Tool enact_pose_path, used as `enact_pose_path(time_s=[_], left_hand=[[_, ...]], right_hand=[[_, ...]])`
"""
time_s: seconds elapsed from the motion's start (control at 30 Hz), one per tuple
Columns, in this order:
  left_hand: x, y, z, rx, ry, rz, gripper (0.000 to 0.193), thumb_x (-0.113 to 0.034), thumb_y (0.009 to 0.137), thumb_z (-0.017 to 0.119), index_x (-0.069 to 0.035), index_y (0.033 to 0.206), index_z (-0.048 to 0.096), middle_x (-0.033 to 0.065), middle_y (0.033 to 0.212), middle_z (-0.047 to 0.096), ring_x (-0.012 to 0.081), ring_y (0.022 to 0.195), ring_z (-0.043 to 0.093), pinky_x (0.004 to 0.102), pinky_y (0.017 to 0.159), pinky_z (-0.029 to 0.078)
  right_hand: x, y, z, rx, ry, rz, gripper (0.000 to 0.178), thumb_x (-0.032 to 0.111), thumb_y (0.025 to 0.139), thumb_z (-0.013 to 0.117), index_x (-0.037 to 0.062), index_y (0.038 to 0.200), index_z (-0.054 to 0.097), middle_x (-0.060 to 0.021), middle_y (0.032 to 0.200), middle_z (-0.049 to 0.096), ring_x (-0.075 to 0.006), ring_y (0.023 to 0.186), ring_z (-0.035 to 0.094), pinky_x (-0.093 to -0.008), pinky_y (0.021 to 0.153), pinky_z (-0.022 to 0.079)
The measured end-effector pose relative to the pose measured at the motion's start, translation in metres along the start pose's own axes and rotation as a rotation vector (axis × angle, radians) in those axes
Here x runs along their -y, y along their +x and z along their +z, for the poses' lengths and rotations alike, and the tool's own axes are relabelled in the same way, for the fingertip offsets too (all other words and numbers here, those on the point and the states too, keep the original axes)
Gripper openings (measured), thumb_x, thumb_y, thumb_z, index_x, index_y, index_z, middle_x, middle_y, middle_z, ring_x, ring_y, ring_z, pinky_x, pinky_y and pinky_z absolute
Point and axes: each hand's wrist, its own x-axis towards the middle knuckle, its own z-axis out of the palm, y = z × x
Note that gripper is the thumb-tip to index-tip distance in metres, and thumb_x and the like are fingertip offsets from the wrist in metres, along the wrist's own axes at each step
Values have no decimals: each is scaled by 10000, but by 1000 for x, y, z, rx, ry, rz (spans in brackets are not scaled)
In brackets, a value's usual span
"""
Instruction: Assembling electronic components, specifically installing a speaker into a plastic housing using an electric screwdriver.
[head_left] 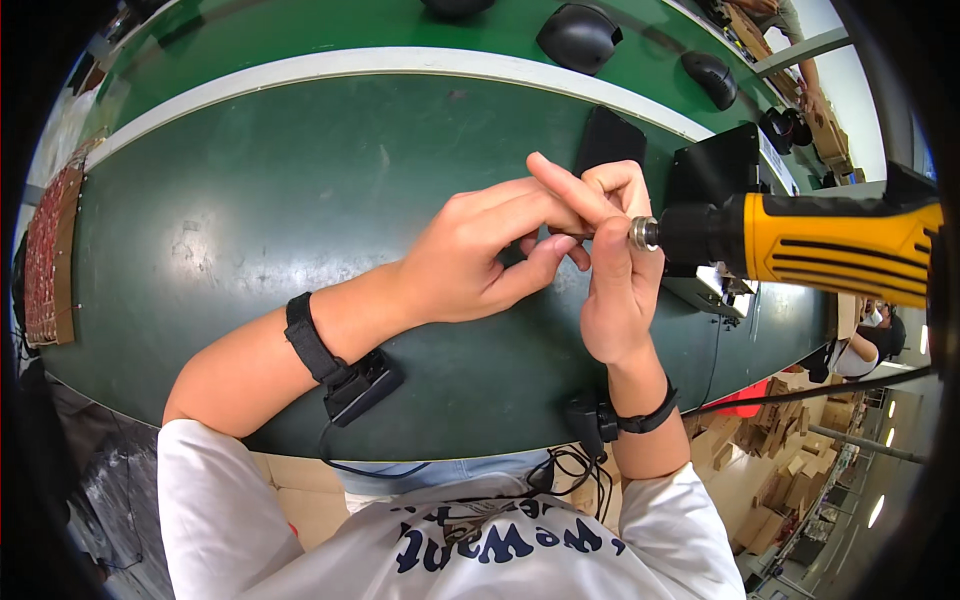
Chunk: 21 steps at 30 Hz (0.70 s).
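Observation:
A yellow and black power screwdriver [840,245] lies level at the right, its body running out toward the rim. Its black nose ends in a silver metal collar [641,233]. Thumb and fingers of my right hand [622,270] close around this front end, right against the collar. My left hand [500,245] meets it from the left, thumb and forefinger pinched together. A thin dark piece shows between the two hands; my fingers cover most of it, so its kind is unclear.
Behind my hands lies a dark flat phone-like object [610,140]. A black box-shaped device [725,165] stands behind the screwdriver. Rounded black housings [580,38] sit past the white rail [400,62]. A red patterned box [55,255] stands at the left edge of the green table [230,210].

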Motion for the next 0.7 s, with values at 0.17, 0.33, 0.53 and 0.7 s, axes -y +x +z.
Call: enact_pose_path(time_s=[0.17,0.33,0.53,0.7], left_hand=[[-1,2,-1,-3,16,20,136,43,907,624,-15,1023,668,107,953,697,229,789,725,335,637,591],[13,0,3,-26,-4,63,150,37,905,629,7,1044,676,114,946,696,232,775,685,321,620,555],[6,-1,1,-5,-62,-11,157,15,901,656,19,1052,700,121,938,705,260,792,664,340,649,535],[9,-2,3,-38,-24,36,142,16,887,668,13,1022,712,121,925,706,262,782,669,341,640,538]], right_hand=[[-2,1,-1,-12,-56,-60,506,406,1105,434,33,1299,717,-17,942,349,-133,837,378,-277,705,369],[-4,2,-1,-12,7,-45,520,415,1109,425,25,1283,723,-14,943,380,-119,806,388,-264,673,353],[0,4,2,-27,84,-33,537,418,1120,401,18,1272,725,-8,947,432,-105,820,448,-237,652,405],[0,3,0,5,3,-67,543,417,1119,402,2,1281,714,-19,956,459,-111,841,466,-243,675,426]])
